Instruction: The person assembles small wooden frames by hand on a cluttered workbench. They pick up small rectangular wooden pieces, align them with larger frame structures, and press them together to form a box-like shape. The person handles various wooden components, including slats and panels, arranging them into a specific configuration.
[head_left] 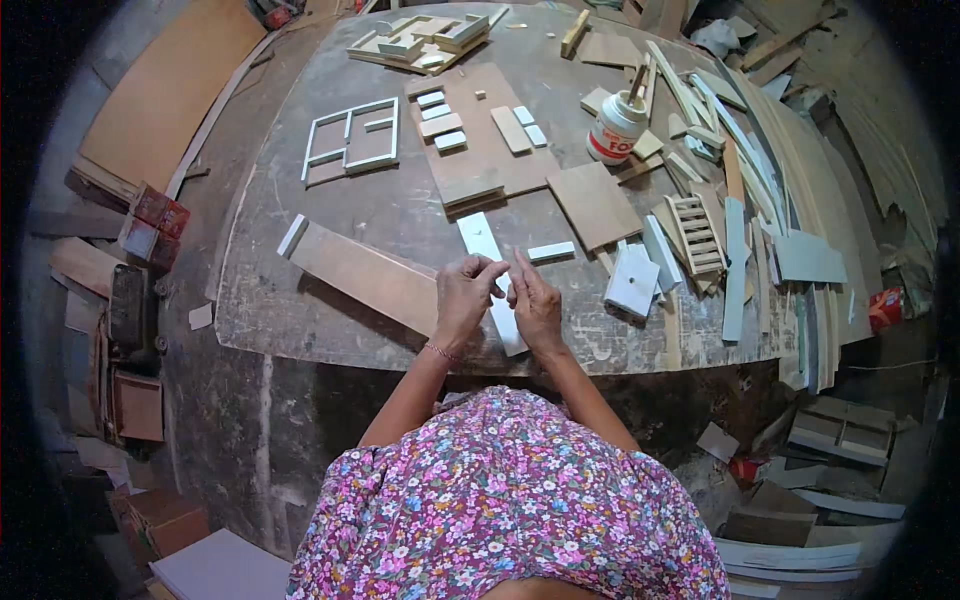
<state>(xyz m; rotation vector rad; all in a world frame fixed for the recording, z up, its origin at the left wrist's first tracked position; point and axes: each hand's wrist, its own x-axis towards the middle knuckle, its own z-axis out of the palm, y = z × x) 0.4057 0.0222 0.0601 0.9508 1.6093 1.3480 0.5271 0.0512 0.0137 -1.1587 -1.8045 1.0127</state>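
My left hand [466, 292] and my right hand [536, 302] are close together near the front of the table, fingertips almost meeting. Both are closed in a pinch; whatever they hold, if anything, is too small to make out. Below them a white painted wooden strip [480, 236] lies slantwise on the table, partly covered by the hands. A long brown board [365, 275] with a white end piece [292, 236] reaches toward my left wrist. Just beyond my right fingers lies a short white block [551, 251].
The worktable [260, 300] also carries a white frame [350, 140], a brown panel [478, 100] with small blocks, a square board [594, 205], a white glue jar [617, 130] holding a brush, a small wooden ladder [697, 234] and a white box [631, 280]. Long strips [735, 250] crowd the right side.
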